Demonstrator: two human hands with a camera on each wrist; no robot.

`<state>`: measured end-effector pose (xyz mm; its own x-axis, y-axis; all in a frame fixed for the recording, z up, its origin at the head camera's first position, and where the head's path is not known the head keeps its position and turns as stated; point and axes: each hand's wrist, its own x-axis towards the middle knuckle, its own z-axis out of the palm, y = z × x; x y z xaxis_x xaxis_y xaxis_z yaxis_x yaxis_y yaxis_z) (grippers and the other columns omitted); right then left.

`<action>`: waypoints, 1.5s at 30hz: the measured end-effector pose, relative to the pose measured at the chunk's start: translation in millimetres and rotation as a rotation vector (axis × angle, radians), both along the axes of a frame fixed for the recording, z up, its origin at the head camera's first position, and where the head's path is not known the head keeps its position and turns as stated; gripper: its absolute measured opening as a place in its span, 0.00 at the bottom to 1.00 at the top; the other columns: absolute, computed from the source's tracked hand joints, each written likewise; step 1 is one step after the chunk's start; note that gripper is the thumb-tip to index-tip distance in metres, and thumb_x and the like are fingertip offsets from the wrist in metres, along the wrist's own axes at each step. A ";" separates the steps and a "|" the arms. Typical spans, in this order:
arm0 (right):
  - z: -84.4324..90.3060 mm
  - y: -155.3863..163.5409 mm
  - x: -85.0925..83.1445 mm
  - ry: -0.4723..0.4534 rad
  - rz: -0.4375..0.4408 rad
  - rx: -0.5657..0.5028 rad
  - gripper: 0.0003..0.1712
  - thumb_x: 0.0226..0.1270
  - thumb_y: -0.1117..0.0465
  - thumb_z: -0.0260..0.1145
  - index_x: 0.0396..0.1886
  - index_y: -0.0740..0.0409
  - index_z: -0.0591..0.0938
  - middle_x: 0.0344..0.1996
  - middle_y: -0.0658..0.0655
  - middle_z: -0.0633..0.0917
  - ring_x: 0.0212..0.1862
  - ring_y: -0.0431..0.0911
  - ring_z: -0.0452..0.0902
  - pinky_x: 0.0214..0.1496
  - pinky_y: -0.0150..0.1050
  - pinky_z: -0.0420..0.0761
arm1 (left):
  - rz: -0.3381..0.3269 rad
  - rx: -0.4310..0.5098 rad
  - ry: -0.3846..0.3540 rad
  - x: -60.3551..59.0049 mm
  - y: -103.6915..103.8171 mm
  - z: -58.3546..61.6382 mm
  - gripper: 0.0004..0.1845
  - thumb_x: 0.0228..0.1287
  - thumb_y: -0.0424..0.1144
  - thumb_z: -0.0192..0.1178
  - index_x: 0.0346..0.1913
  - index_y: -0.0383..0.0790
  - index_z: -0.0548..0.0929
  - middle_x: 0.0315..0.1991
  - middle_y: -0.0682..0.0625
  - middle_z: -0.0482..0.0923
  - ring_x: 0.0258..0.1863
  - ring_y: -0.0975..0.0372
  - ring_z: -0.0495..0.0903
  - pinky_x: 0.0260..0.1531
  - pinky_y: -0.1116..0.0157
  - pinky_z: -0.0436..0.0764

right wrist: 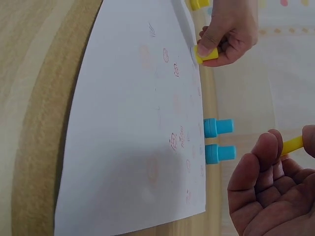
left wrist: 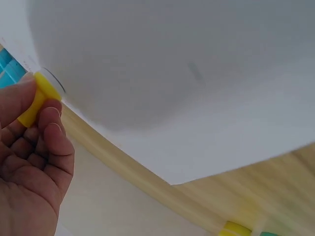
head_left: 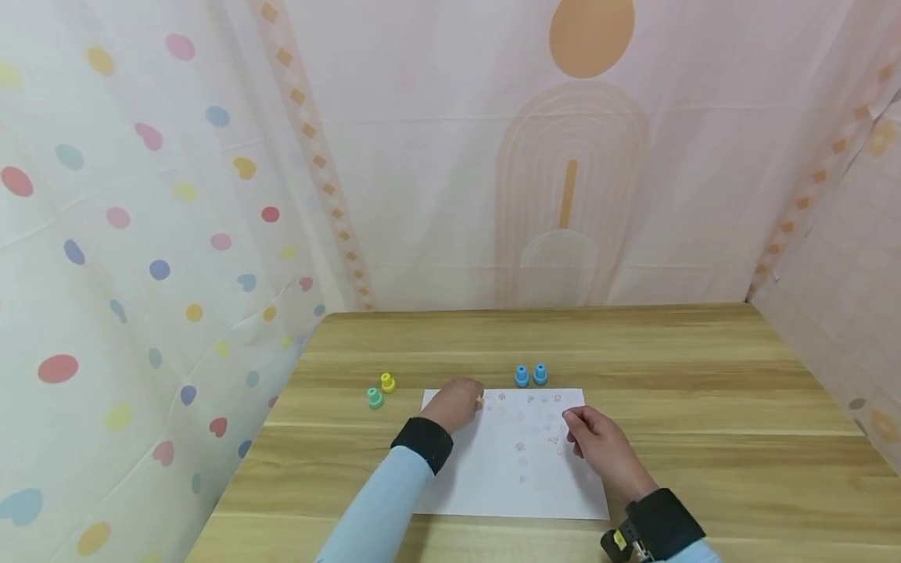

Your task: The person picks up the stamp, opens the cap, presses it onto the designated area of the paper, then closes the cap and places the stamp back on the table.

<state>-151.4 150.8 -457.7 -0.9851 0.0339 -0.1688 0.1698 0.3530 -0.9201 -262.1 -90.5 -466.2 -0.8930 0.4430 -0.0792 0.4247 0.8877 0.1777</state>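
A white sheet of paper [head_left: 493,485] with rows of small red and faint pink prints lies on the wooden table. Over its far left corner, my left hand [head_left: 456,403] pinches a small yellow stamp [left wrist: 42,96] between thumb and fingers. The stamp's pale end faces the paper and sits close to its edge. My right hand [head_left: 601,446] is above the sheet's right side. Its thumb and fingers pinch a small yellow piece [right wrist: 292,145], mostly hidden by the thumb.
Two blue stamps [head_left: 522,377] stand side by side just behind the paper's far edge. Left of the sheet are a yellow stamp [head_left: 388,382] and a green stamp [head_left: 375,398]. Patterned curtains [head_left: 436,195] hang behind the table [head_left: 704,375] and along its sides.
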 end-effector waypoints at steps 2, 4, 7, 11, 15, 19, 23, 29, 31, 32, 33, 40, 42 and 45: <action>0.1 -0.3 -0.6 0.005 0.004 0.003 0.22 0.80 0.52 0.53 0.56 0.66 0.75 0.35 0.59 0.78 0.36 0.48 0.73 0.40 0.41 0.75 | -0.001 0.000 -0.001 0.0 0.3 -0.5 0.07 0.68 0.31 0.61 0.46 0.38 0.85 0.40 0.48 0.84 0.40 0.59 0.82 0.47 0.62 0.81; 0.0 -0.6 -1.3 0.011 0.006 0.002 0.21 0.80 0.52 0.52 0.56 0.66 0.75 0.35 0.58 0.77 0.36 0.48 0.73 0.39 0.40 0.74 | 0.004 0.000 -0.001 0.0 0.7 -1.6 0.07 0.69 0.31 0.61 0.46 0.38 0.85 0.39 0.48 0.83 0.39 0.59 0.81 0.46 0.62 0.81; -0.5 -0.9 -2.2 0.013 0.006 0.002 0.20 0.80 0.53 0.52 0.55 0.66 0.76 0.34 0.58 0.77 0.35 0.48 0.73 0.38 0.40 0.74 | 0.009 -0.003 0.003 -0.1 1.2 -3.8 0.06 0.69 0.31 0.61 0.46 0.38 0.85 0.38 0.49 0.83 0.39 0.60 0.82 0.46 0.63 0.81; -1.6 -1.0 -3.2 0.010 0.007 0.006 0.20 0.80 0.54 0.52 0.55 0.66 0.76 0.34 0.57 0.77 0.35 0.48 0.73 0.38 0.40 0.73 | 0.007 -0.004 0.003 -0.9 0.9 -4.6 0.06 0.68 0.30 0.62 0.45 0.38 0.85 0.37 0.49 0.83 0.38 0.60 0.81 0.44 0.64 0.81; -1.5 -1.4 -4.7 0.008 0.012 0.005 0.22 0.80 0.51 0.52 0.56 0.66 0.75 0.34 0.57 0.77 0.35 0.48 0.72 0.37 0.40 0.73 | -0.002 -0.009 0.007 -2.0 0.1 -2.6 0.07 0.68 0.31 0.62 0.46 0.38 0.84 0.38 0.49 0.83 0.38 0.60 0.81 0.45 0.64 0.81; -1.3 -2.8 -5.4 0.011 0.015 0.004 0.22 0.80 0.51 0.52 0.56 0.66 0.75 0.34 0.57 0.77 0.35 0.48 0.72 0.37 0.40 0.73 | -0.012 -0.011 0.016 -2.3 -1.8 -1.7 0.07 0.69 0.32 0.62 0.46 0.38 0.84 0.38 0.49 0.83 0.39 0.60 0.81 0.46 0.63 0.81; -1.5 -3.6 -4.9 0.005 0.009 0.002 0.20 0.80 0.53 0.52 0.55 0.66 0.76 0.33 0.57 0.77 0.35 0.48 0.73 0.38 0.40 0.73 | -0.012 -0.012 0.011 -1.1 -3.8 -3.2 0.07 0.69 0.32 0.62 0.47 0.39 0.84 0.39 0.49 0.83 0.39 0.60 0.81 0.46 0.64 0.81; -1.3 -3.4 -6.0 0.010 0.013 -0.002 0.22 0.80 0.52 0.52 0.56 0.67 0.75 0.34 0.57 0.77 0.35 0.48 0.72 0.37 0.40 0.73 | -0.011 0.018 0.009 -1.8 -3.3 -5.0 0.07 0.68 0.32 0.63 0.47 0.39 0.83 0.40 0.49 0.83 0.40 0.59 0.81 0.46 0.63 0.81; -1.4 -3.5 -6.4 0.008 0.014 -0.001 0.22 0.80 0.52 0.52 0.56 0.67 0.75 0.34 0.57 0.77 0.35 0.48 0.72 0.37 0.40 0.73 | -0.009 0.024 0.006 -1.9 -2.5 -4.5 0.07 0.68 0.33 0.62 0.47 0.39 0.83 0.40 0.49 0.83 0.40 0.59 0.81 0.47 0.63 0.81; -1.3 -3.7 -6.6 0.009 0.015 0.001 0.22 0.80 0.52 0.52 0.56 0.67 0.75 0.34 0.57 0.77 0.35 0.48 0.72 0.37 0.40 0.73 | -0.008 0.022 0.004 -2.0 -2.2 -4.0 0.07 0.69 0.33 0.62 0.47 0.39 0.84 0.40 0.49 0.83 0.40 0.59 0.81 0.47 0.63 0.81; -1.2 -3.9 -6.8 0.010 0.016 0.001 0.22 0.80 0.52 0.52 0.56 0.67 0.75 0.34 0.57 0.77 0.35 0.48 0.72 0.37 0.40 0.73 | -0.006 0.021 0.002 -1.9 -2.1 -3.5 0.07 0.69 0.33 0.62 0.47 0.39 0.84 0.40 0.49 0.83 0.40 0.59 0.81 0.46 0.63 0.81; -1.5 -1.1 -5.3 0.015 0.008 0.000 0.20 0.80 0.54 0.52 0.55 0.67 0.75 0.34 0.57 0.77 0.35 0.48 0.73 0.39 0.40 0.74 | -0.028 -0.015 0.028 -2.8 -1.7 -4.7 0.07 0.68 0.34 0.63 0.47 0.39 0.84 0.39 0.49 0.83 0.38 0.60 0.81 0.45 0.63 0.81; -1.1 -0.4 -4.8 0.018 0.009 0.001 0.20 0.80 0.53 0.52 0.55 0.67 0.75 0.34 0.57 0.77 0.35 0.48 0.72 0.39 0.40 0.74 | -0.030 -0.028 0.033 -2.5 -1.7 -3.5 0.07 0.69 0.34 0.63 0.47 0.39 0.84 0.38 0.49 0.83 0.37 0.60 0.81 0.45 0.64 0.81; -1.2 0.8 -4.4 0.016 0.009 0.004 0.21 0.80 0.52 0.52 0.56 0.67 0.75 0.35 0.57 0.77 0.36 0.48 0.72 0.40 0.40 0.75 | -0.024 -0.045 0.029 -2.5 -1.0 -0.9 0.07 0.69 0.34 0.63 0.47 0.39 0.84 0.38 0.49 0.83 0.37 0.60 0.81 0.45 0.63 0.81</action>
<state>-155.8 151.6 -458.9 -0.9880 0.0260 -0.1526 0.1517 0.3585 -0.9211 -264.6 -91.5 -467.1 -0.8844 0.4609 -0.0738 0.4502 0.8841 0.1253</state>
